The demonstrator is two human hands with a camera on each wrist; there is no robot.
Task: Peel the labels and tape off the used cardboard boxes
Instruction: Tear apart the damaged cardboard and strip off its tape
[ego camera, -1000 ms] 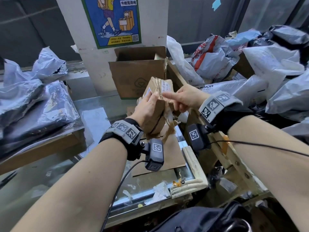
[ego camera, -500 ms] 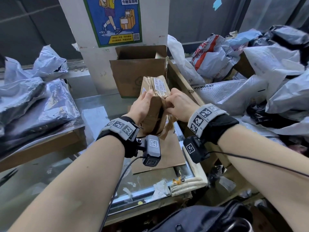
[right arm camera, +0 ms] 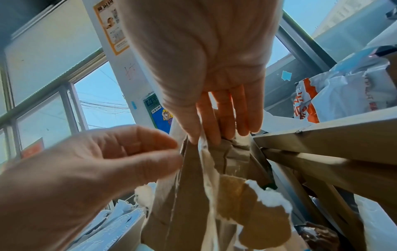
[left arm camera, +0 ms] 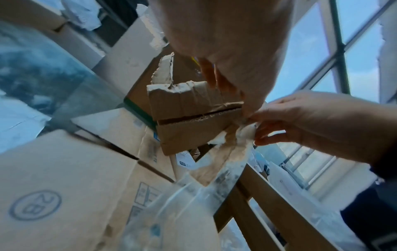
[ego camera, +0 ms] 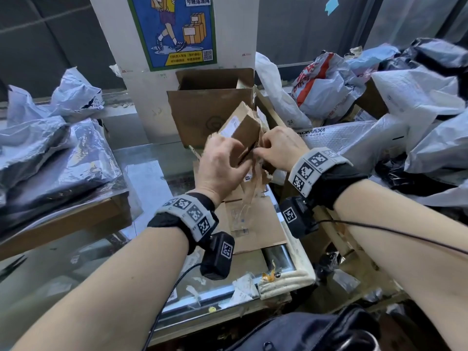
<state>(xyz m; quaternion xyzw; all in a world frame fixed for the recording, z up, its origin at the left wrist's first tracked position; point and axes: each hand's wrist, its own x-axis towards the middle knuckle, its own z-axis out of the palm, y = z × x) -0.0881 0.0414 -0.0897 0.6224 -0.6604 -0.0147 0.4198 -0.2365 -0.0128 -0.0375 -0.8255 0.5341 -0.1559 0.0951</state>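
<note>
A small torn cardboard box (ego camera: 245, 129) with a white label on its left face is held up over the counter. My left hand (ego camera: 234, 158) grips its near end from the left; in the left wrist view the fingers (left arm camera: 211, 76) and thumb curl round the box (left arm camera: 193, 117). My right hand (ego camera: 262, 152) pinches a strip of clear tape (left arm camera: 243, 133) at the box's lower right corner. Peeled tape with torn brown paper (right arm camera: 234, 195) hangs below my right hand's fingers (right arm camera: 207, 130). The left hand (right arm camera: 137, 152) shows beside it.
A large open cardboard box (ego camera: 202, 110) stands right behind, against a pillar with a poster. Flattened cardboard (ego camera: 255, 229) lies on the glass counter (ego camera: 152, 178). Grey mailer bags pile up at left (ego camera: 50, 148) and right (ego camera: 417, 122). Label scraps (ego camera: 240, 292) lie at the counter's front edge.
The box has tipped from upright to slanted, its top end away from me. My right hand has dropped from the box's top to its lower corner and now pinches the tape there.
</note>
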